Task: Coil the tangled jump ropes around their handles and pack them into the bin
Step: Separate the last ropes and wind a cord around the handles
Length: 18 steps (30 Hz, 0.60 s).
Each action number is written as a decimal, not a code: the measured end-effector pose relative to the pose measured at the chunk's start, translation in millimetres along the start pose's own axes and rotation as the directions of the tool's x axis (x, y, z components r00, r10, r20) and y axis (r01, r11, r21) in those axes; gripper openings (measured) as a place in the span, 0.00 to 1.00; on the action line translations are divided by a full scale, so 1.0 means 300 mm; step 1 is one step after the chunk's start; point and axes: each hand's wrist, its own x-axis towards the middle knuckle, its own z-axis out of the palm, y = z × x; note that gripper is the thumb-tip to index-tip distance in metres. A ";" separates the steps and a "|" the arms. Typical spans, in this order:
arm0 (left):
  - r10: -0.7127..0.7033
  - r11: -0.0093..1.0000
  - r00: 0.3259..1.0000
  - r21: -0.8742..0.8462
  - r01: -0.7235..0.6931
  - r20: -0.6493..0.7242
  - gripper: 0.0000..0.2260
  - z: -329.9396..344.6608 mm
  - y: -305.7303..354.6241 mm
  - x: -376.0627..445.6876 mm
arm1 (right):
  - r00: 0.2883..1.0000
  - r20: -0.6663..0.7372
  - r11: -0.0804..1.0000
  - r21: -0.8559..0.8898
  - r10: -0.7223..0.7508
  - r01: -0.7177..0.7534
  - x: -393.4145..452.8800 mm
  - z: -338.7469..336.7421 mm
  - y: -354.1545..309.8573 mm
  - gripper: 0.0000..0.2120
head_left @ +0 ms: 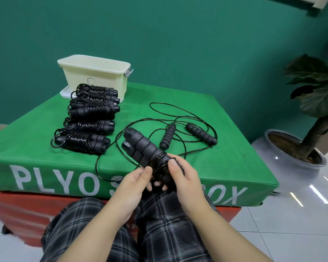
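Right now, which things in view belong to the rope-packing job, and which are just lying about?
Job: handle pair being wound, held by left hand and right hand; loose rope; coiled ropes; bin.
Lying about: potted plant; lid under bin.

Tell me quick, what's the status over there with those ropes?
Both hands, left hand and right hand, gripping handle pair, few turns wound. Coiled bundles waiting beside bin. One loose rope on the green box, tangling risk.

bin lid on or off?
On. The lid sits flat across the cream bin, side latch at its rim. A flat white piece lies beneath it.
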 end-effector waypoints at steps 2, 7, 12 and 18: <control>0.015 0.999 0.999 -0.039 -0.014 0.043 0.22 -0.005 0.004 -0.004 | 0.999 -0.007 0.998 0.057 0.033 -0.032 0.006 -0.003 -0.005 0.20; 0.049 0.987 0.990 0.156 -0.028 -0.133 0.19 0.017 0.012 -0.019 | 0.970 -0.152 0.937 -0.325 -0.187 0.130 0.006 -0.001 -0.003 0.08; 0.122 0.962 0.969 0.266 -0.062 -0.215 0.19 0.030 0.021 -0.031 | 0.921 -0.069 0.800 -0.522 -0.385 0.295 0.006 -0.005 0.013 0.12; 0.221 0.952 0.942 0.266 -0.151 -0.254 0.16 0.004 0.030 -0.033 | 0.968 0.130 0.612 -0.754 -0.215 0.237 -0.012 0.009 0.009 0.37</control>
